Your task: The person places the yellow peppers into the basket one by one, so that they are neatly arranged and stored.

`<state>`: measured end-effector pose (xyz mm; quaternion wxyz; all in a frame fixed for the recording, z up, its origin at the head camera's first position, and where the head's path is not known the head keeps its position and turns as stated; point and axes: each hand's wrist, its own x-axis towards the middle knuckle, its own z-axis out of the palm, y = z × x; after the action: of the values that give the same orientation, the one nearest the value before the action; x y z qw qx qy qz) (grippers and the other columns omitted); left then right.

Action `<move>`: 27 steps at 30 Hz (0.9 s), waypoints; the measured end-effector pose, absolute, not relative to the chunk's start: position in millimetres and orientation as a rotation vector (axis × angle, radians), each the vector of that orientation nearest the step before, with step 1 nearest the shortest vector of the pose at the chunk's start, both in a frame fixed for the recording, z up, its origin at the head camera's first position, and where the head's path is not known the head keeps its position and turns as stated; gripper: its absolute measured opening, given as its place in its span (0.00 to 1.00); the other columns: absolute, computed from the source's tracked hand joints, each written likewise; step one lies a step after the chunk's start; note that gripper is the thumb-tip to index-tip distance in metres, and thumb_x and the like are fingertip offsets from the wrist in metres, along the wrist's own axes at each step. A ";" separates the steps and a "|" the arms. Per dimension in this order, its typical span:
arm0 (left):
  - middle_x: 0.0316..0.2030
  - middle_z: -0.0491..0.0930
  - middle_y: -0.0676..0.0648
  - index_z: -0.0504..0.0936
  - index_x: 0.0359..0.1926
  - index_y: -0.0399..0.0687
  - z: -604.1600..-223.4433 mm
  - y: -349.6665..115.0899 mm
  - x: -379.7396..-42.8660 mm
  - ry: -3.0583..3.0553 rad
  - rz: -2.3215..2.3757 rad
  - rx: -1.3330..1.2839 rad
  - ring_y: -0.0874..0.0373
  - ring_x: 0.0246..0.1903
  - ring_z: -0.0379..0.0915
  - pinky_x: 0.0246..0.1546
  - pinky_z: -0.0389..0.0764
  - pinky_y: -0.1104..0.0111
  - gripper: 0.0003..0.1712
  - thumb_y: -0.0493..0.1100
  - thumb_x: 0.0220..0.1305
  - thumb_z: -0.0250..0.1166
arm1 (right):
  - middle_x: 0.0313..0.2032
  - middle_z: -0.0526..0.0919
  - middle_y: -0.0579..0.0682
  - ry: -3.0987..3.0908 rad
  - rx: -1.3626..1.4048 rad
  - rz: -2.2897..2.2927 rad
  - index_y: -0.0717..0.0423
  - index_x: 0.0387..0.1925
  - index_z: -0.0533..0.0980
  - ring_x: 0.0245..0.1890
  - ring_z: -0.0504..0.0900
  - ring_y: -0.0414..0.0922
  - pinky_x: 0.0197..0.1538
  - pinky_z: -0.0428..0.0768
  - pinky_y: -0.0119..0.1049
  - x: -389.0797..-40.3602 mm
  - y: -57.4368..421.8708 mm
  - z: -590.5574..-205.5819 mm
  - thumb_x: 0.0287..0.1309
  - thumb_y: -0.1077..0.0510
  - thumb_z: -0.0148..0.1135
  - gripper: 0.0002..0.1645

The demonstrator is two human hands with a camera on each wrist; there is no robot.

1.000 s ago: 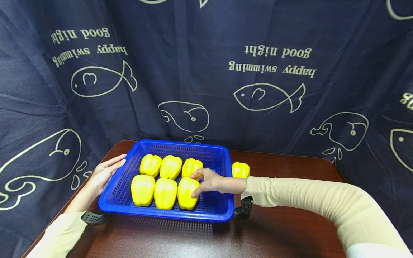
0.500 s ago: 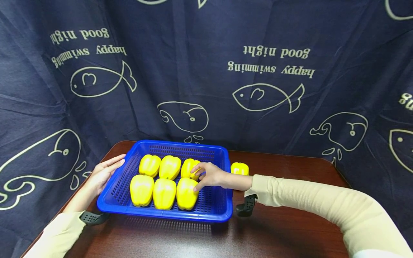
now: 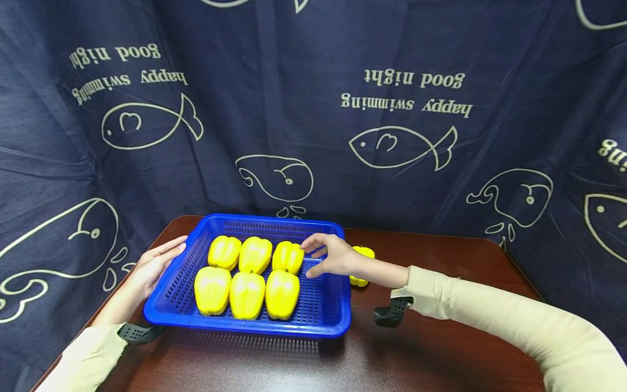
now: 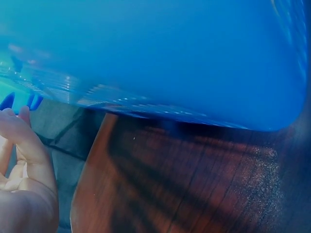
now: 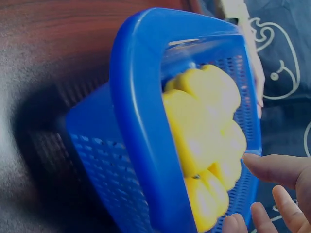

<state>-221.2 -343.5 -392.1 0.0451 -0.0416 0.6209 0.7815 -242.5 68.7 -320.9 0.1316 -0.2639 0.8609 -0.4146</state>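
A blue plastic basket (image 3: 247, 325) holds two rows of yellow bell peppers, the front ones (image 3: 247, 295) nearer me. My left hand (image 3: 155, 267) grips the basket's left side, thumb along the rim; its other fingers are partly hidden. In the left wrist view the left hand (image 4: 26, 179) shows at the edge, by the basket's blue wall (image 4: 184, 63). My right hand (image 3: 333, 256) hovers over the right part of the basket with fingers spread and nothing in them, just right of the back-row pepper (image 3: 288, 257). Another yellow bell pepper (image 3: 361, 280) lies outside, partly behind the right wrist.
The basket stands on a dark brown wooden table (image 3: 441, 316), its shadow falling under the near edge. A navy curtain (image 3: 323, 65) with fish and whale drawings hangs behind and at both sides. A black wrist strap (image 3: 392, 313) hangs below the right sleeve.
My right hand has let go of the front-right pepper and moved up and to the right, its fingers spreading. The left hand keeps its hold on the basket.
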 end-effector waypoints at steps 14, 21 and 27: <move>0.38 0.86 0.62 0.84 0.43 0.69 -393.4 -342.6 -221.1 1.823 2.436 -0.022 0.64 0.36 0.85 0.36 0.84 0.72 0.17 0.40 0.72 0.53 | 0.52 0.80 0.59 2.596 -0.824 -1.399 0.59 0.51 0.75 0.48 0.80 0.53 0.49 0.82 0.42 -245.3 109.7 -304.6 0.50 0.63 0.72 0.25; 0.39 0.86 0.61 0.84 0.44 0.68 -392.6 -342.5 -221.2 1.827 2.433 -0.008 0.63 0.37 0.85 0.36 0.85 0.71 0.16 0.40 0.72 0.53 | 0.50 0.79 0.62 2.634 -0.821 -1.503 0.61 0.52 0.75 0.47 0.78 0.57 0.47 0.80 0.35 -252.0 132.2 -307.1 0.49 0.63 0.72 0.26; 0.37 0.86 0.62 0.84 0.42 0.70 -391.9 -343.3 -218.9 1.823 2.420 -0.067 0.63 0.36 0.85 0.36 0.84 0.71 0.16 0.41 0.72 0.54 | 0.49 0.80 0.59 2.703 -0.800 -1.524 0.58 0.50 0.75 0.46 0.79 0.53 0.50 0.80 0.41 -258.8 151.3 -317.9 0.49 0.63 0.73 0.25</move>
<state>-218.9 -343.3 -391.9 0.0554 -0.0221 0.6007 0.7972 -258.8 151.3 -317.9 -0.0313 -0.2496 0.8431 -0.4754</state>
